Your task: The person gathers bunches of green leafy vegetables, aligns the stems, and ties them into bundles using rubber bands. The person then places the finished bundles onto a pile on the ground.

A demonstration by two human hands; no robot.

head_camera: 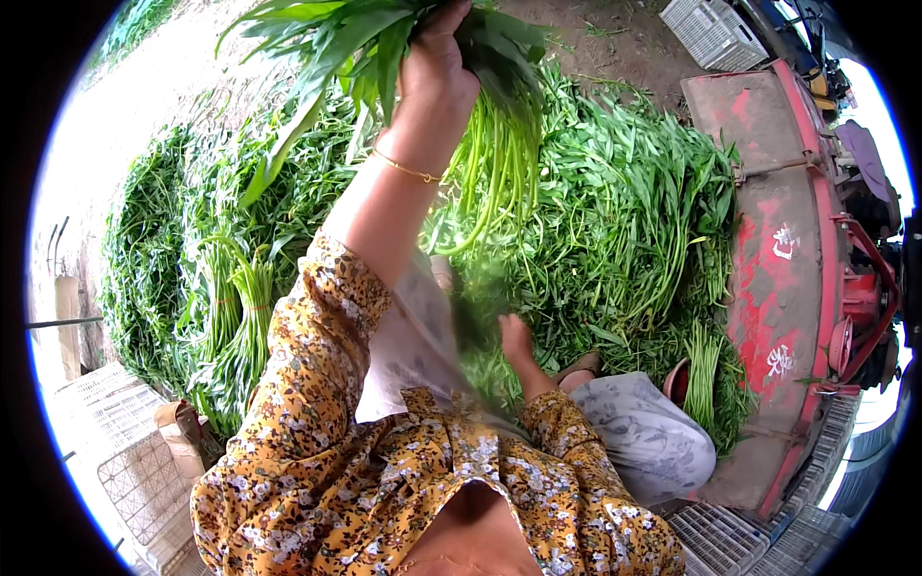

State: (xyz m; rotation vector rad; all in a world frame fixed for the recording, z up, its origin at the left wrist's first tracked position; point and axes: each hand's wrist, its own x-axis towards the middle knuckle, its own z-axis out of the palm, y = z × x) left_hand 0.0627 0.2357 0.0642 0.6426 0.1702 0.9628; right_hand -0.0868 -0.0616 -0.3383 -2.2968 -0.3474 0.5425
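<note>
My left hand (pixel 439 50) is raised at the top of the picture, gripping a bunch of leafy greens (pixel 360 36) that look like water spinach. Its long narrow leaves spread to the left, and pale green stems (pixel 500 158) hang down on the right. Lower down, in front of my body, my right hand (pixel 516 338) is curled over the loose greens (pixel 619 216). A blurred patch of green lies just left of it, and whether its fingers hold anything cannot be made out. Two tied bundles (pixel 252 295) lie to the left, stems upward in the picture.
Greens (pixel 144 252) are also heaped at far left. White plastic crates (pixel 144 461) stand at lower left, with another crate (pixel 713 36) at upper right. A worn red metal machine panel (pixel 771 288) borders the right side. Cut stems (pixel 701 374) stand beside a reddish bowl (pixel 676 381) near my right knee.
</note>
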